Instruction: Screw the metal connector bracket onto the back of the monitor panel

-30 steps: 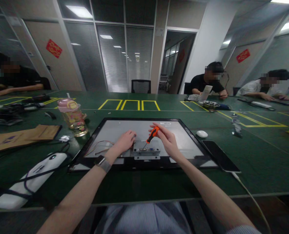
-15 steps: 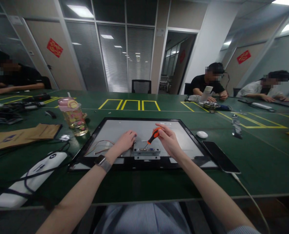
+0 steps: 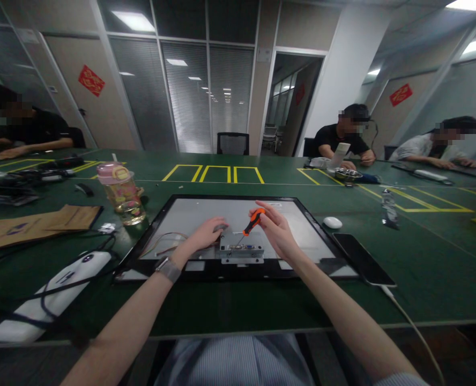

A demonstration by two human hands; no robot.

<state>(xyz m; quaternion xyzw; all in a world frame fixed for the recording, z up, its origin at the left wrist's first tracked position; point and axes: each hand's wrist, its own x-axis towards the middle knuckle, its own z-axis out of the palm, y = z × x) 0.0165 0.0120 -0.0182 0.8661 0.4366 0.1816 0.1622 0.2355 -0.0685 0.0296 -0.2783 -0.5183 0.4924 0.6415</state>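
Note:
My right hand (image 3: 279,231) is closed round the orange and black handle of a screwdriver (image 3: 255,220). Its thin shaft slants down to the left, and its tip is at the connector face of a silver metal bracket box (image 3: 242,252). This box sits near the front edge of a flat display panel (image 3: 173,214) with a black frame and a pale back. Beside the box's upper left corner, my left hand (image 3: 206,235) has its fingers curled together. A small greyish patch shows at those fingertips; what it is I cannot make out. Thin wires (image 3: 163,242) lie left of the box.
Right of the panel are a phone (image 3: 364,258) with a cable and a white earbud case (image 3: 333,222). On the left stand a drink bottle (image 3: 122,193), a paper bag (image 3: 41,225) and a white device (image 3: 57,292) with black cords. Other people sit across the table.
My left fingers have shifted slightly and curled more beside the bracket box, where a greyish patch now shows. The screwdriver handle has moved slightly left; its tip stays at the box.

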